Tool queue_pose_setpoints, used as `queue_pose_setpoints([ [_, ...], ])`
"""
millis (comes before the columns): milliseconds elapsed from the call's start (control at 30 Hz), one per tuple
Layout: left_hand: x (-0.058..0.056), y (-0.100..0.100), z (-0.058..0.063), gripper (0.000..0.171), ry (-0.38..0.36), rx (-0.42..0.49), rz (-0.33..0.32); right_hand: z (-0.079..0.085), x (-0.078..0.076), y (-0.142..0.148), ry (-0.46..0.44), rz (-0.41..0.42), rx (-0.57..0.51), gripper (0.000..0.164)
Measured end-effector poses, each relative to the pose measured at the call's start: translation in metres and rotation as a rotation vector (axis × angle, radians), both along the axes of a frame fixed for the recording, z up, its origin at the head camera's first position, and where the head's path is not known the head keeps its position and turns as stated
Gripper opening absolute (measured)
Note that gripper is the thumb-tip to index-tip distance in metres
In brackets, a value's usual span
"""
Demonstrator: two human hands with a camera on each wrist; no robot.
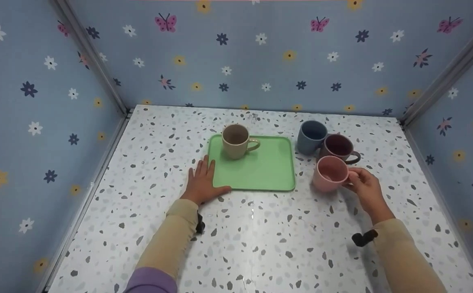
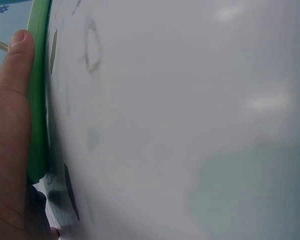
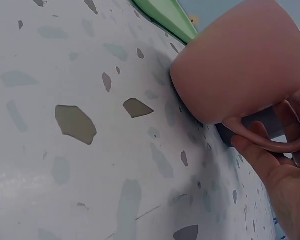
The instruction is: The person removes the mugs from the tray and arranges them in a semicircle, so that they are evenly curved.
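My right hand [image 1: 367, 191] grips the handle of a pink mug [image 1: 329, 175], to the right of a green tray [image 1: 269, 167]. In the right wrist view the pink mug [image 3: 240, 65] is tilted, and fingers go round its handle. My left hand [image 1: 203, 185] lies at the tray's front left corner, fingers straight along its left edge and thumb along the front edge. On the tray's back left part stands a beige mug [image 1: 235, 142], handle to the right. A dark maroon mug [image 1: 337, 147] and a blue mug [image 1: 311, 138] stand just behind the pink one.
The white speckled tabletop [image 1: 261, 240] carries everything. Blue flowered panels [image 1: 252, 53] enclose it at the back and both sides, with grey metal posts [image 1: 94, 57] in the corners.
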State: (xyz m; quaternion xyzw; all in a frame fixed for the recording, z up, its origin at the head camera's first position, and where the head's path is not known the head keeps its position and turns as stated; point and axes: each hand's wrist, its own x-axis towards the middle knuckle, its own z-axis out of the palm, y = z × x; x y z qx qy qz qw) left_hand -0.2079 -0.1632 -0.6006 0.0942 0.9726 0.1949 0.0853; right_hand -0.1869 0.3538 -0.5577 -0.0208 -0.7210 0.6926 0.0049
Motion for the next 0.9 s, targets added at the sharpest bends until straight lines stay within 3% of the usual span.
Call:
queue_pose_setpoints([
  [267, -0.001, -0.001, -0.001, 0.122, -0.018, -0.005, 0.003, -0.002, 0.000, 0.007, -0.030, -0.007, -0.015, 0.036],
  [667, 0.001, 0.000, 0.000, 0.120, 0.002, 0.006, 0.001, -0.001, 0.001, 0.019, -0.096, -0.034, 0.011, 0.035],
  [900, 0.000, -0.001, 0.000, 0.122, -0.020, -0.011, 0.002, 0.001, 0.003, 0.023, -0.116, -0.032, -0.028, 0.036],
])
